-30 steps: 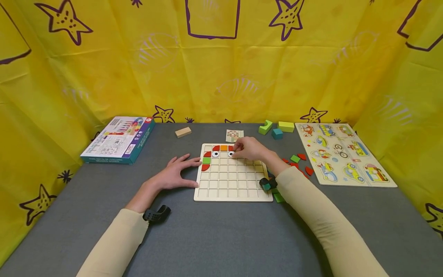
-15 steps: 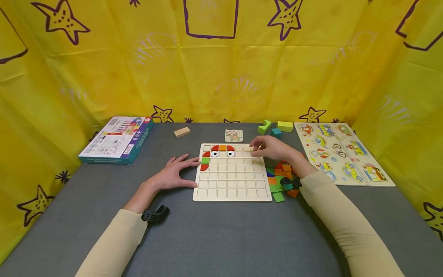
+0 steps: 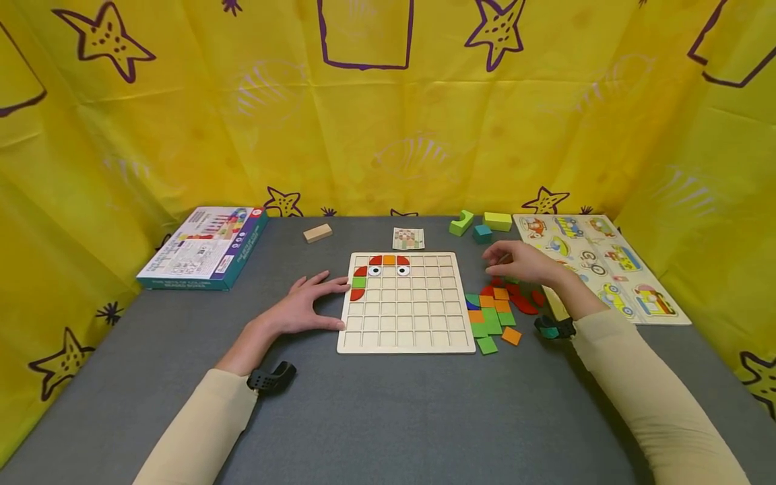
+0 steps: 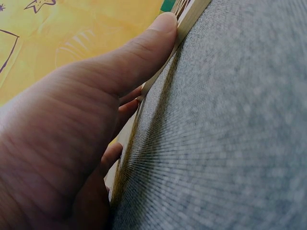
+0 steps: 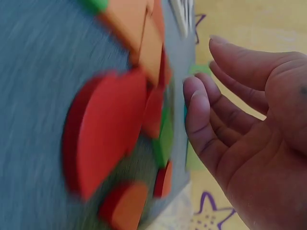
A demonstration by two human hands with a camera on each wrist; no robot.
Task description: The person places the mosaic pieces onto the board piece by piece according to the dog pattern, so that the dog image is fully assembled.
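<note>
A pale wooden grid board (image 3: 412, 320) lies flat on the grey table. In its upper left are red curved tiles, an orange tile (image 3: 389, 260), a green tile (image 3: 360, 282) and two round eye tiles (image 3: 403, 271). My left hand (image 3: 305, 306) touches the board's left edge with thumb and fingers spread; in the left wrist view its thumb (image 4: 144, 50) meets the edge. My right hand (image 3: 523, 261) hovers over the far part of the loose tile pile (image 3: 492, 316). Its fingers are loosely bent with nothing between them in the right wrist view, near red quarter-round tiles (image 5: 115, 127).
A small pattern card (image 3: 409, 238) lies behind the board. Wooden blocks (image 3: 481, 234) stand at the back, with a plain block (image 3: 318, 233) further left. A picture puzzle board (image 3: 624, 269) is at the right, a flat box (image 3: 206, 246) at the left.
My right hand has let go of the second eye tile on the board and moved right to above the loose tiles. My left hand stays at the board's edge.
</note>
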